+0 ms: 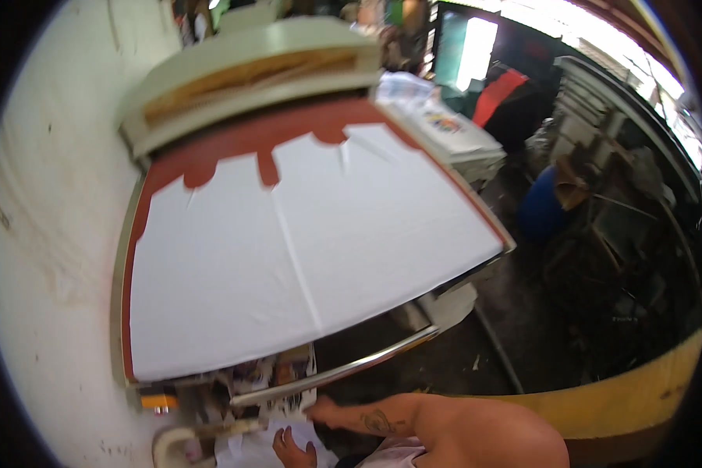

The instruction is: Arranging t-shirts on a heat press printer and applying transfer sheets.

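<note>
My left hand [294,450] is at the bottom edge, fingers spread over a white sheet [246,452], cloth or paper. From the right, my bare right forearm reaches across to my right hand [321,410], which is blurred. Its fingers look curled in beside that sheet, and whatever they may hold is hidden. Ahead of both hands is a wide press bed with a reddish-brown pad [234,144]. Two white fabric panels [210,265] with shaped far edges lie flat on it, meeting along a seam-like line down the middle.
A shiny metal bar [343,368] runs along the bed's near side, above papers on a lower shelf. The press's pale upper housing [249,74] stands at the far end. A wall borders the left. At right are a stack of printed white pieces [452,129] and a blue drum [542,207].
</note>
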